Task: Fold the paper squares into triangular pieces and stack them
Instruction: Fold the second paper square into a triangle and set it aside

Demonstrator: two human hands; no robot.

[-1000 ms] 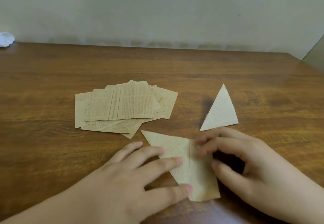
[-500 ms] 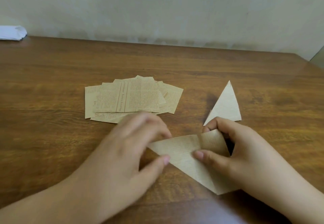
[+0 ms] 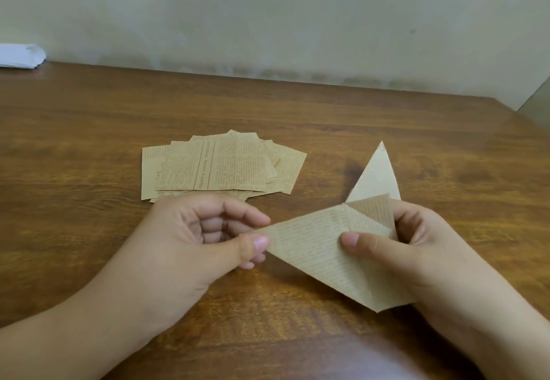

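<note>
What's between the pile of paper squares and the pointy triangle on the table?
Nothing: only bare wooden table shows between the pile of squares and the finished triangle, in the head view.

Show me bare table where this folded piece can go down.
Bare wooden table lies left of the printed brown paper squares, and behind them toward the wall. Crowded: the finished paper triangle sits just beyond the half-folded paper both hands pinch.

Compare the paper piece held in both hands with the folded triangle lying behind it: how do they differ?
1. The held piece is lifted, pinched by the left hand and right hand; the folded triangle lies untouched on the table.
2. The held piece is mid-fold, one flap raised; the folded triangle is flat and finished.
3. The held piece looks larger and shows printed lines; the folded triangle looks plain.

Both are tan paper.
</note>
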